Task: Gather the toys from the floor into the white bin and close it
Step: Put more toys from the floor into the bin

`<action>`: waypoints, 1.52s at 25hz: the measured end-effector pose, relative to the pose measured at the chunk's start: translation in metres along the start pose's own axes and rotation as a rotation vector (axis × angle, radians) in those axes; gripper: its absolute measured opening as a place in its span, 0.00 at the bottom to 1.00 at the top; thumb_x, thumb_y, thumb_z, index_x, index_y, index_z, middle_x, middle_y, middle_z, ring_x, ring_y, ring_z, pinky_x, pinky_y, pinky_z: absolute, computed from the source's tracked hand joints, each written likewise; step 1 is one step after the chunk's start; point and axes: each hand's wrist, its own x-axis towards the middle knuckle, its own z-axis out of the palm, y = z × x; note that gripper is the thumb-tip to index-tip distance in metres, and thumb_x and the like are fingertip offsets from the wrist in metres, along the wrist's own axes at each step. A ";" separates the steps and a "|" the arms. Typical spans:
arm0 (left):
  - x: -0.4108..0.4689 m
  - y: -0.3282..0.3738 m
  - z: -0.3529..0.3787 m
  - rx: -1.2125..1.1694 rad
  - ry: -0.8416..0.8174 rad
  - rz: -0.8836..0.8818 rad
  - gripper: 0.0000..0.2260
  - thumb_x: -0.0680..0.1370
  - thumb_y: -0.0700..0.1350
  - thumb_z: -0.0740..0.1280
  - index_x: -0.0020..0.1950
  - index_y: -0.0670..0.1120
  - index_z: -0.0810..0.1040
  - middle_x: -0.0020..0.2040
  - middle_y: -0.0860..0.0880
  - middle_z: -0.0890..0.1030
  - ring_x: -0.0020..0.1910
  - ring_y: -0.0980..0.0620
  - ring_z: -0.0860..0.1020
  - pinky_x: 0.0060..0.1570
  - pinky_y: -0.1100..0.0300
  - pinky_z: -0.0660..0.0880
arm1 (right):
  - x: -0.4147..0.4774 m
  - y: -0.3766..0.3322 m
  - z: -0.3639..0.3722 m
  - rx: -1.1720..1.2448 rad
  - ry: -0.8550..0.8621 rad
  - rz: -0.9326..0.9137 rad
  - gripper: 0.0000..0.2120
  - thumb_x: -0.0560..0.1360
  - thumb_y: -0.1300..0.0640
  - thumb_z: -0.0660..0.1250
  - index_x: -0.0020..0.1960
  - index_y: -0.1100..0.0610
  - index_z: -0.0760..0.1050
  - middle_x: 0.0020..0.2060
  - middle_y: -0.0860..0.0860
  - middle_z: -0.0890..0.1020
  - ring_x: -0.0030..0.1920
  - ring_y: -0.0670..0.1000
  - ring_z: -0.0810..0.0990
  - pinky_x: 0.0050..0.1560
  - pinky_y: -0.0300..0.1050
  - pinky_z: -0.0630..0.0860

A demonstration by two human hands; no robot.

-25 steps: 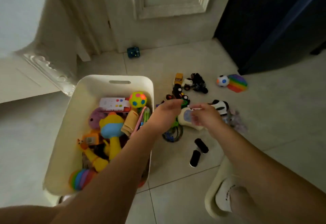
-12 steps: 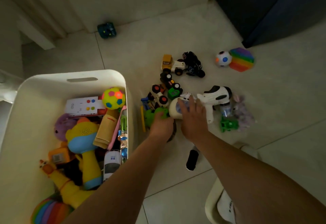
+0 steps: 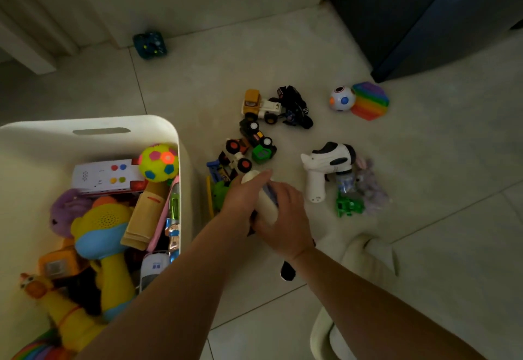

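The white bin [image 3: 181, 144] stands at the left, holding several toys such as a spotted ball [image 3: 159, 162] and a yellow-and-blue rattle [image 3: 104, 235]. Just right of it, my left hand [image 3: 240, 198] and my right hand [image 3: 283, 218] both grip a cream oval toy [image 3: 266, 204] a little above the floor. Toy cars [image 3: 249, 147] lie just beyond my hands. A white-and-black toy gun [image 3: 325, 167], a green figure [image 3: 349, 205] and a grey plush [image 3: 369, 187] lie to the right. Part of a green toy [image 3: 220, 192] shows under my left hand.
A white ball [image 3: 341, 98] and a rainbow pop pad [image 3: 370, 100] lie far right near a dark cabinet [image 3: 424, 19]. A teal cube [image 3: 150, 44] sits by the door. A black piece [image 3: 288, 270] lies under my right wrist. My pale slipper [image 3: 368, 257] is at the lower right.
Both hands came down onto the pile, closed on the cream oval toy and turned it away from the toy gun. The camera tilted down and nearer.
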 end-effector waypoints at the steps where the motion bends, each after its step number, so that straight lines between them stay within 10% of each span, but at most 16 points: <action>1: 0.001 -0.002 -0.002 0.002 0.010 -0.008 0.24 0.73 0.56 0.71 0.64 0.46 0.73 0.54 0.43 0.79 0.49 0.42 0.79 0.47 0.48 0.77 | -0.005 -0.003 -0.002 0.086 0.023 0.007 0.28 0.71 0.44 0.64 0.67 0.55 0.70 0.58 0.51 0.76 0.58 0.49 0.73 0.55 0.41 0.73; 7: -0.015 -0.004 -0.009 -0.084 0.054 0.090 0.19 0.76 0.48 0.69 0.67 0.48 0.71 0.58 0.44 0.76 0.57 0.40 0.77 0.49 0.47 0.78 | 0.057 0.022 -0.039 0.312 0.529 0.703 0.18 0.79 0.53 0.61 0.65 0.61 0.72 0.59 0.57 0.78 0.57 0.56 0.78 0.51 0.45 0.74; 10: -0.027 0.000 -0.011 -0.093 0.056 0.139 0.19 0.77 0.48 0.68 0.67 0.49 0.72 0.56 0.46 0.77 0.56 0.42 0.77 0.51 0.47 0.78 | 0.078 0.071 -0.033 0.100 0.244 0.907 0.34 0.71 0.43 0.68 0.69 0.62 0.69 0.66 0.59 0.74 0.65 0.60 0.73 0.63 0.55 0.72; 16: -0.037 0.002 -0.027 -0.036 -0.010 0.199 0.16 0.76 0.49 0.68 0.63 0.49 0.74 0.54 0.47 0.79 0.54 0.44 0.79 0.56 0.43 0.78 | 0.081 0.072 -0.021 0.175 0.092 0.883 0.38 0.68 0.50 0.76 0.70 0.65 0.64 0.67 0.60 0.74 0.64 0.60 0.75 0.61 0.56 0.75; 23: -0.082 0.016 -0.046 -0.250 -0.297 0.262 0.14 0.77 0.46 0.66 0.61 0.43 0.77 0.54 0.42 0.84 0.53 0.43 0.83 0.51 0.48 0.80 | 0.059 -0.029 -0.070 0.952 0.042 0.659 0.16 0.79 0.62 0.61 0.65 0.66 0.71 0.63 0.66 0.75 0.62 0.67 0.76 0.57 0.57 0.76; 28: -0.131 0.025 -0.104 -0.451 -0.421 0.436 0.14 0.80 0.46 0.60 0.61 0.40 0.78 0.57 0.40 0.83 0.55 0.44 0.82 0.58 0.47 0.76 | 0.038 -0.126 -0.077 1.174 -0.166 0.381 0.29 0.68 0.57 0.75 0.66 0.64 0.73 0.60 0.62 0.79 0.59 0.63 0.79 0.58 0.56 0.76; 32: -0.153 0.020 -0.183 -0.681 -0.265 0.563 0.16 0.79 0.46 0.61 0.63 0.40 0.76 0.58 0.40 0.82 0.55 0.44 0.82 0.55 0.49 0.78 | 0.023 -0.187 -0.069 1.059 -0.131 0.248 0.14 0.72 0.65 0.70 0.58 0.59 0.77 0.46 0.51 0.84 0.48 0.51 0.84 0.47 0.47 0.80; 38: -0.156 -0.016 -0.278 -0.674 0.309 0.626 0.19 0.69 0.52 0.69 0.57 0.49 0.79 0.55 0.43 0.83 0.57 0.42 0.81 0.56 0.43 0.77 | -0.003 -0.253 -0.012 0.578 -0.342 0.144 0.22 0.70 0.54 0.74 0.62 0.50 0.74 0.53 0.48 0.82 0.52 0.49 0.81 0.55 0.50 0.79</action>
